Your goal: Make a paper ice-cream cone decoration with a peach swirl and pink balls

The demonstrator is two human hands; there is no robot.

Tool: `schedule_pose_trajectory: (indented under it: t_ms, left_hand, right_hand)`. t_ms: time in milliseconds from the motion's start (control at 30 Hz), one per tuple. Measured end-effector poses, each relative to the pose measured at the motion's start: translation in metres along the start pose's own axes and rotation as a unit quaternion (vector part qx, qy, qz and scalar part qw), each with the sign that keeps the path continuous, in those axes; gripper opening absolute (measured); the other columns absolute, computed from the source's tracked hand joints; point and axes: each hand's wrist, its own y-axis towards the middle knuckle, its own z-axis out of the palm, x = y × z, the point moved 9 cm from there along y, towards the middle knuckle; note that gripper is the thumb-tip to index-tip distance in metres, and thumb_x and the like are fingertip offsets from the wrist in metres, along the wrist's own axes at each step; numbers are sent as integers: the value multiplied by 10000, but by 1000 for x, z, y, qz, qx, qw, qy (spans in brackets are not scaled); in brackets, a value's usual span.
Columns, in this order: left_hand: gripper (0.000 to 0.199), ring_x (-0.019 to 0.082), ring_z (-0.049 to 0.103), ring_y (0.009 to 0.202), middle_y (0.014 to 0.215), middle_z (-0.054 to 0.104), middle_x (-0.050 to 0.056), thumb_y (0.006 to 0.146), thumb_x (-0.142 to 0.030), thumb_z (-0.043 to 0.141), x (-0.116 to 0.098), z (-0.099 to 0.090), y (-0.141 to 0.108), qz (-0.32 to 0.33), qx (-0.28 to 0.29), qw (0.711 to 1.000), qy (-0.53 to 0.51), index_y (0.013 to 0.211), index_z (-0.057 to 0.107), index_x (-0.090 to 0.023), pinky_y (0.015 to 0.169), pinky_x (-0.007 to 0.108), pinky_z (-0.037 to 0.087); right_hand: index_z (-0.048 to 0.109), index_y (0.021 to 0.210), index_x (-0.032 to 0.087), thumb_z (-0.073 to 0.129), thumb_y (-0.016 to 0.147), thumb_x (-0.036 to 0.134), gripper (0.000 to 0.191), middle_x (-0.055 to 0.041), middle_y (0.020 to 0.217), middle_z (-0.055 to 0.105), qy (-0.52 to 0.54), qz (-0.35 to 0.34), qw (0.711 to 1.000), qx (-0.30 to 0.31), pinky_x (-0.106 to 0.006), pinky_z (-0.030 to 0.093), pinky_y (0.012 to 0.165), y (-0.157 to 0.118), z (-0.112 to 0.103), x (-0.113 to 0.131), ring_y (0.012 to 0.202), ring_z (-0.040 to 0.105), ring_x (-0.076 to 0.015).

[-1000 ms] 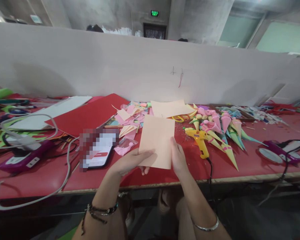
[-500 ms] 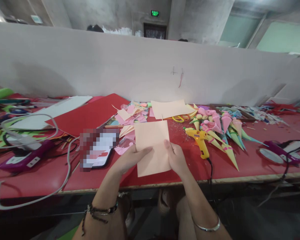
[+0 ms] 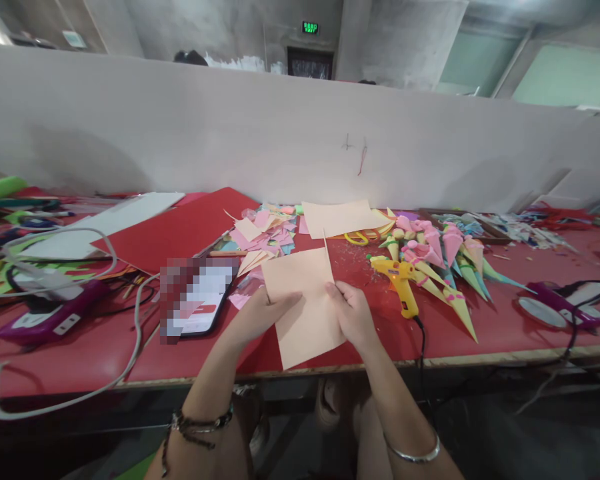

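A pale peach sheet of paper (image 3: 305,303) is held tilted over the front of the red table. My left hand (image 3: 261,310) grips its left edge, thumb lying on the face and fingers hidden behind. At the right edge, my right hand (image 3: 353,312) pinches it with the thumb in front. Along the sheet's upper right edge rises a thin pale stick (image 3: 327,244); whether my right hand holds it cannot be seen. Beyond lies another peach sheet (image 3: 337,217), beside yellow-handled scissors (image 3: 356,239).
Right of my hands, a yellow glue gun (image 3: 403,283) lies near paper cones (image 3: 453,250). To the left are a phone (image 3: 205,297), a red sheet (image 3: 180,230), paper scraps (image 3: 265,230), a purple power strip (image 3: 55,310) and a white cable (image 3: 137,320). A white partition (image 3: 230,133) stands behind.
The sheet's top has tipped leftward and its lower edge has come down closer to me. More of the thin stick shows by its right edge. Both hands keep their hold.
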Motion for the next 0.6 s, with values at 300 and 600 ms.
schedule_pose_trajectory:
  t_ms: [300, 600]
  left_hand:
    - [518, 245, 517, 1073, 1186, 550, 93, 757, -336, 544, -48, -26, -16, 270, -203, 856, 392, 1239, 417, -198, 847, 359, 443]
    - [108, 189, 576, 949, 821, 680, -20, 797, -171, 513, -64, 20, -55, 465, -161, 668, 558, 770, 604, -224, 912, 361, 319]
  right_hand:
    - [332, 505, 180, 439, 807, 399, 388, 65, 482, 252, -110, -39, 989, 94, -214, 176, 455, -2, 18, 1, 464, 302, -68]
    - [531, 583, 177, 430, 838, 274, 291, 32, 507, 474, -213, -104, 957, 164, -213, 249, 484, -12, 45, 11, 498, 436, -96]
